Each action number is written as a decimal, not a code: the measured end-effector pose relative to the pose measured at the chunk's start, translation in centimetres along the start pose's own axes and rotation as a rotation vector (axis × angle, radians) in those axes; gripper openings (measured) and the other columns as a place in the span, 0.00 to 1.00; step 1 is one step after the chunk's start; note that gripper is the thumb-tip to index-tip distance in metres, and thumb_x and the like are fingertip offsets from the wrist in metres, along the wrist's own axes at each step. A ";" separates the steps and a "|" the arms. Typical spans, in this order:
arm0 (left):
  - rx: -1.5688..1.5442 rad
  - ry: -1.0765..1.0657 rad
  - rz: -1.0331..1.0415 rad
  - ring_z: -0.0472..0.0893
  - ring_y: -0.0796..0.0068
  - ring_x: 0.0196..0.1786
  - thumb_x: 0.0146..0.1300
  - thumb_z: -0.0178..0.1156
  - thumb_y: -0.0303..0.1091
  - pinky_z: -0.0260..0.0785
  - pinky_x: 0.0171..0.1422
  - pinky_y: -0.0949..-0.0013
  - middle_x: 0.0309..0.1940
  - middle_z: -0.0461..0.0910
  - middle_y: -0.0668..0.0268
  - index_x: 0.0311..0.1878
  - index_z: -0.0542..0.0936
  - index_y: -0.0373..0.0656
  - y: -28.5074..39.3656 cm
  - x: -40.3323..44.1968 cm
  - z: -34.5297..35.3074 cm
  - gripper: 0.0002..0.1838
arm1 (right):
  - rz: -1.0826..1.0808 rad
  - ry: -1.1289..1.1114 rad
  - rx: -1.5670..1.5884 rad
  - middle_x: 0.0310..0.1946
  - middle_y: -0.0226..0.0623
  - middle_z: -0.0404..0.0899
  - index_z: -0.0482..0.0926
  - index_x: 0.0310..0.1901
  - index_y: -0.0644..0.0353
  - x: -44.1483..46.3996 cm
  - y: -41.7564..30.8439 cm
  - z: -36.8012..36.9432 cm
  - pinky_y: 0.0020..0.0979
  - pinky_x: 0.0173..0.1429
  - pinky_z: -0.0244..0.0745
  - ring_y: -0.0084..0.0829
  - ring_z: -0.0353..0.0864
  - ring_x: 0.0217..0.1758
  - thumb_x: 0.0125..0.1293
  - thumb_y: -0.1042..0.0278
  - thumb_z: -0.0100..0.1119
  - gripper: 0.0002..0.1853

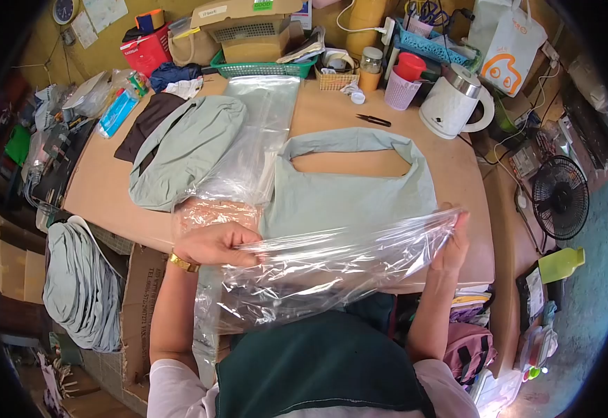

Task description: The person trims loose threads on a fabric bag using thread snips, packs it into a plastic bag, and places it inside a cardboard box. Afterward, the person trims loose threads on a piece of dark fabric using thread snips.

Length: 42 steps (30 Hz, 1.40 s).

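Observation:
My left hand (213, 245), with a gold watch at the wrist, is closed on one side of a clear plastic bag (332, 279). The other side is gripped by my right hand (451, 242), so the plastic is stretched between them. It crosses the lower edge of a pale green cloth bag (346, 191) with a wide strap loop, lying flat on the table. Whether the cloth is inside or under the plastic I cannot tell. To the left lies another pale green cloth piece (199, 146), bunched up, beside a stack of clear plastic sheets (259, 132).
Black thread snips (373, 120) lie on the brown table (457, 188). A white kettle (454, 101), a pink cup (403, 90) and a green basket (266, 68) stand along the back. Folded pale green cloths (81, 285) hang at left; a black fan (560, 197) stands at right.

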State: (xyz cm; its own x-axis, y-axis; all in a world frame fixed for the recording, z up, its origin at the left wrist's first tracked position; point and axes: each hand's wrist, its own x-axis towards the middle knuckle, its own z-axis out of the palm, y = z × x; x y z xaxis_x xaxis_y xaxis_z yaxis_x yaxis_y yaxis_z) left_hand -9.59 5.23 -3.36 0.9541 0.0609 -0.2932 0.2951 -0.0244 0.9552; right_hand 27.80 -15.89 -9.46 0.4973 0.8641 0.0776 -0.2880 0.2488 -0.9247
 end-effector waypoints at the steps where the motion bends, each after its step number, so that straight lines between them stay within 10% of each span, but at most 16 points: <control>1: -0.003 -0.001 -0.003 0.78 0.70 0.38 0.68 0.60 0.38 0.70 0.46 0.70 0.35 0.78 0.64 0.42 0.77 0.38 -1.0 -0.3 -0.2 0.11 | 0.085 0.081 0.513 0.26 0.30 0.79 0.78 0.44 0.58 0.2 -0.4 0.2 0.25 0.34 0.70 0.19 0.73 0.27 0.72 0.62 0.54 0.10; 3: -0.263 0.743 0.401 0.78 0.70 0.38 0.68 0.59 0.41 0.70 0.45 0.71 0.33 0.79 0.65 0.39 0.78 0.38 -3.5 -0.7 -1.1 0.13 | 0.206 -0.456 0.717 0.26 0.30 0.80 0.78 0.42 0.59 0.1 -1.0 1.3 0.25 0.35 0.72 0.20 0.75 0.27 0.72 0.59 0.55 0.11; 5: -0.915 0.850 0.627 0.78 0.70 0.37 0.68 0.59 0.42 0.70 0.42 0.70 0.31 0.79 0.64 0.38 0.78 0.38 -1.7 -0.4 -0.7 0.15 | 0.415 -1.284 -0.539 0.22 0.28 0.75 0.76 0.42 0.58 0.2 -2.7 2.9 0.26 0.35 0.73 0.23 0.77 0.28 0.71 0.57 0.57 0.12; 7: -1.078 0.650 0.514 0.77 0.71 0.35 0.69 0.59 0.42 0.70 0.40 0.70 0.31 0.79 0.65 0.38 0.79 0.39 -2.2 -1.0 -0.7 0.14 | 0.356 -1.217 -0.482 0.22 0.29 0.73 0.76 0.39 0.58 0.0 -1.4 2.3 0.27 0.35 0.73 0.23 0.78 0.29 0.70 0.54 0.59 0.14; 9: -0.659 0.467 0.337 0.76 0.73 0.33 0.70 0.57 0.41 0.69 0.39 0.71 0.31 0.79 0.66 0.40 0.80 0.39 -2.0 -0.4 -0.1 0.13 | 0.019 -0.061 0.437 0.30 0.32 0.80 0.78 0.39 0.58 -0.6 -0.3 1.9 0.32 0.34 0.76 0.24 0.80 0.31 0.69 0.58 0.61 0.12; 11: 0.269 0.193 0.045 0.73 0.77 0.31 0.73 0.54 0.39 0.68 0.38 0.73 0.30 0.79 0.68 0.42 0.80 0.38 -1.2 0.4 0.8 0.13 | 0.189 -0.315 1.051 0.32 0.32 0.80 0.78 0.44 0.60 1.1 0.9 -1.4 0.32 0.36 0.76 0.23 0.80 0.34 0.66 0.55 0.64 0.16; 13: 0.243 0.453 -0.073 0.74 0.78 0.34 0.71 0.56 0.37 0.69 0.40 0.73 0.32 0.79 0.66 0.42 0.79 0.37 -0.4 -0.3 -0.1 0.11 | 0.305 -0.564 0.260 0.32 0.34 0.80 0.78 0.42 0.60 0.7 0.8 -0.4 0.31 0.36 0.77 0.25 0.81 0.35 0.65 0.58 0.65 0.14; 15: -0.794 0.547 0.625 0.75 0.79 0.37 0.69 0.59 0.34 0.68 0.42 0.73 0.34 0.80 0.67 0.45 0.78 0.36 -2.1 -0.4 -1.5 0.10 | 0.303 -1.046 -0.538 0.33 0.35 0.81 0.78 0.41 0.62 1.2 -0.9 0.3 0.31 0.37 0.77 0.27 0.82 0.36 0.61 0.60 0.68 0.15; 21: 0.021 -0.075 0.040 0.76 0.81 0.36 0.64 0.63 0.28 0.68 0.43 0.74 0.36 0.79 0.69 0.39 0.78 0.39 -0.3 -0.4 0.7 0.05 | -0.004 0.162 0.450 0.23 0.34 0.81 0.84 0.34 0.64 -0.6 0.2 1.4 0.27 0.34 0.72 0.28 0.79 0.29 0.61 0.56 0.66 0.16; 23: -0.177 0.791 0.193 0.79 0.79 0.40 0.68 0.59 0.31 0.70 0.45 0.72 0.39 0.82 0.69 0.46 0.78 0.37 -2.9 -0.3 0.9 0.09 | 0.189 0.210 0.406 0.29 0.37 0.83 0.84 0.38 0.63 -1.3 -0.2 1.2 0.29 0.34 0.74 0.29 0.81 0.31 0.62 0.56 0.66 0.16; 25: -0.615 0.852 0.407 0.79 0.78 0.39 0.69 0.58 0.32 0.71 0.43 0.73 0.35 0.82 0.69 0.44 0.80 0.38 -1.7 0.2 -0.2 0.08 | 0.291 -1.151 -0.794 0.37 0.41 0.82 0.78 0.45 0.64 0.2 -1.7 2.7 0.39 0.40 0.82 0.41 0.84 0.35 0.65 0.66 0.59 0.12; 26: -0.867 0.511 0.569 0.79 0.77 0.38 0.69 0.58 0.33 0.71 0.42 0.72 0.34 0.82 0.69 0.44 0.81 0.38 -2.1 0.1 -0.7 0.08 | 0.313 -1.156 -0.719 0.35 0.39 0.83 0.80 0.43 0.63 0.0 -1.2 2.6 0.34 0.38 0.80 0.36 0.83 0.34 0.65 0.61 0.61 0.14; 30: -0.522 -0.015 0.365 0.80 0.76 0.37 0.70 0.56 0.36 0.73 0.45 0.69 0.32 0.81 0.69 0.45 0.80 0.38 -1.0 0.0 0.8 0.11 | 0.029 -0.017 0.443 0.29 0.31 0.80 0.81 0.39 0.61 -1.6 -0.1 2.0 0.30 0.33 0.73 0.23 0.77 0.28 0.59 0.63 0.72 0.13; 33: 0.205 0.164 -0.044 0.80 0.76 0.38 0.71 0.56 0.40 0.74 0.51 0.68 0.33 0.81 0.68 0.47 0.78 0.36 -0.8 -0.2 0.6 0.15 | 0.167 -0.116 0.761 0.30 0.34 0.81 0.81 0.38 0.62 0.1 -0.5 1.4 0.30 0.36 0.76 0.25 0.80 0.32 0.57 0.66 0.72 0.12; 36: -0.946 0.788 0.621 0.81 0.70 0.35 0.69 0.59 0.36 0.75 0.48 0.67 0.32 0.81 0.64 0.38 0.78 0.39 -1.1 -0.4 -0.4 0.09 | -0.001 -1.147 -0.607 0.30 0.38 0.81 0.78 0.45 0.61 0.7 -0.5 1.7 0.33 0.32 0.79 0.30 0.82 0.30 0.66 0.60 0.63 0.14; 42: -0.205 0.324 0.425 0.79 0.73 0.33 0.66 0.63 0.43 0.74 0.47 0.69 0.30 0.82 0.66 0.43 0.80 0.38 -1.0 -0.6 1.1 0.16 | 0.069 0.024 0.786 0.26 0.38 0.83 0.81 0.43 0.66 -0.6 -0.2 2.6 0.28 0.34 0.79 0.27 0.84 0.31 0.62 0.64 0.67 0.14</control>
State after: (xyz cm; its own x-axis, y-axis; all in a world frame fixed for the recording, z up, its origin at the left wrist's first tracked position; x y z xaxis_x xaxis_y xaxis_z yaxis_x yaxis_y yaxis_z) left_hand -10.37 4.16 -4.21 0.9130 0.3913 0.1152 -0.1580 0.0787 0.9843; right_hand 25.40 -15.31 -8.34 0.4720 0.8815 0.0135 -0.8084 0.4389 -0.3924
